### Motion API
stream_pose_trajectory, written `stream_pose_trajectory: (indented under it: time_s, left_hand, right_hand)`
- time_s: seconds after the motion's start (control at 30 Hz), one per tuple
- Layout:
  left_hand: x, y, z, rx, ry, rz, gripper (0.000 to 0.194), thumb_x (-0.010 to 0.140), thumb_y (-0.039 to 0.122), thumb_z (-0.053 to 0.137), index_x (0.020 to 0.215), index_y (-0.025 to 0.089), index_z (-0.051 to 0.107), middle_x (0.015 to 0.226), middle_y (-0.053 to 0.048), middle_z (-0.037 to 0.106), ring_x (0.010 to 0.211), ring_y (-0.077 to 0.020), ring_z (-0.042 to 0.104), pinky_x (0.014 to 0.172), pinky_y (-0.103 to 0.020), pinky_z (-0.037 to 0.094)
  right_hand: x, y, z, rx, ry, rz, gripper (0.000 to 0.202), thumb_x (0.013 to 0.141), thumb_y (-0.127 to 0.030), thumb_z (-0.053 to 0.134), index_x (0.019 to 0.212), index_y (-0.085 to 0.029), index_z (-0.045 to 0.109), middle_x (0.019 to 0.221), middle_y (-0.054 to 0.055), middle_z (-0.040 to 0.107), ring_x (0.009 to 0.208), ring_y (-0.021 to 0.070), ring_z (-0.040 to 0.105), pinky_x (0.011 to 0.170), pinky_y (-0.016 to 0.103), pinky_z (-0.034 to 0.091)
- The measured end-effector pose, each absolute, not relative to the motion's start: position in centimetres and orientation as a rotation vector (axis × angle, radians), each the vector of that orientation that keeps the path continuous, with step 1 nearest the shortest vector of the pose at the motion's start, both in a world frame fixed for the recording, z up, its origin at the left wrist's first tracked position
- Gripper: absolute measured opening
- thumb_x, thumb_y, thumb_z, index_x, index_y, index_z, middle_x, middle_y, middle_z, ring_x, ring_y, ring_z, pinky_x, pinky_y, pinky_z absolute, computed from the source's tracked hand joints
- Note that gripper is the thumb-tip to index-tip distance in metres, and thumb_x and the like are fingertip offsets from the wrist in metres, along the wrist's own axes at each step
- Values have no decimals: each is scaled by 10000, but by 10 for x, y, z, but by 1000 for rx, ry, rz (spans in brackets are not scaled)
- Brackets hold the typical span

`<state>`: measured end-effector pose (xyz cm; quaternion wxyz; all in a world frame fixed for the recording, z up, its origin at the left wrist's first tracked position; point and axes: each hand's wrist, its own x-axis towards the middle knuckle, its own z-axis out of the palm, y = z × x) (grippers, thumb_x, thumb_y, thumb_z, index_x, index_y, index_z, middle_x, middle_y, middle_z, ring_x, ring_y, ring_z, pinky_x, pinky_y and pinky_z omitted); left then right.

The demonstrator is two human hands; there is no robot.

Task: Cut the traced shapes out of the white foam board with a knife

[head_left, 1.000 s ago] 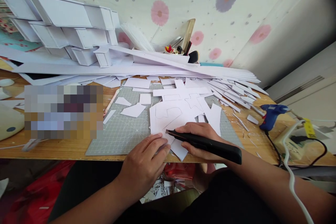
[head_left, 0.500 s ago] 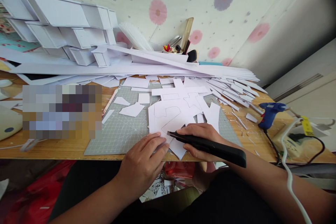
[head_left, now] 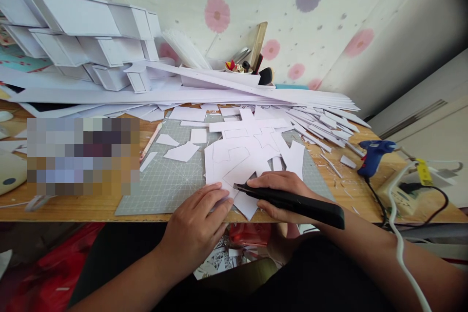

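Observation:
My right hand [head_left: 283, 197] is closed around a black utility knife [head_left: 303, 205], whose tip touches a white sheet [head_left: 226, 165] with pencil outlines drawn on it. Left of the blade, my left hand [head_left: 201, 214] lies on the sheet's near edge, fingers spread. The sheet rests on a grey cutting mat [head_left: 164, 190] near the table's front edge. A pointed white piece [head_left: 246, 204] lies just beneath the knife. Small white cut pieces [head_left: 182, 151] are on the mat to the left.
A white folded model [head_left: 91, 24] stands at the back left. Long white strips [head_left: 219, 96] lie along the back. Offcuts [head_left: 321, 129], a blue glue gun [head_left: 375, 156] and a power strip [head_left: 398, 195] with cables are on the right. A blurred patch covers the left.
The whole view has shifted slightly left. Both hands and the knife keep nearly the same place, with the blade tip still at the sheet.

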<state>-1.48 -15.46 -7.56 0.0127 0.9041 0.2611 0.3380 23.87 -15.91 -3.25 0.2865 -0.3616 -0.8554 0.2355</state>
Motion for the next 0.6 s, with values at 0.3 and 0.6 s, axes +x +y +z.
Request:
stream_pose_trajectory:
  time_s: [0.3, 0.6]
  left_hand:
    - [-15, -154, -73, 2809, 830, 1047, 234, 838, 82, 599, 1063, 117, 658, 1071, -109, 670, 1113, -272, 600, 960, -413, 532]
    - [-16, -154, -75, 2813, 842, 1035, 248, 825, 79, 616, 1065, 125, 658, 1090, -108, 670, 1115, -278, 603, 970, -428, 528]
  right_hand:
    - [239, -163, -31, -937, -2329, 526, 329, 874, -208, 575, 1202, -178, 563, 937, 70, 688, 786, 154, 653, 704, 253, 523]
    - [239, -165, -36, -861, -2289, 499, 367, 847, -146, 579, 1212, -131, 551, 858, 82, 640, 713, 155, 609, 637, 248, 504]
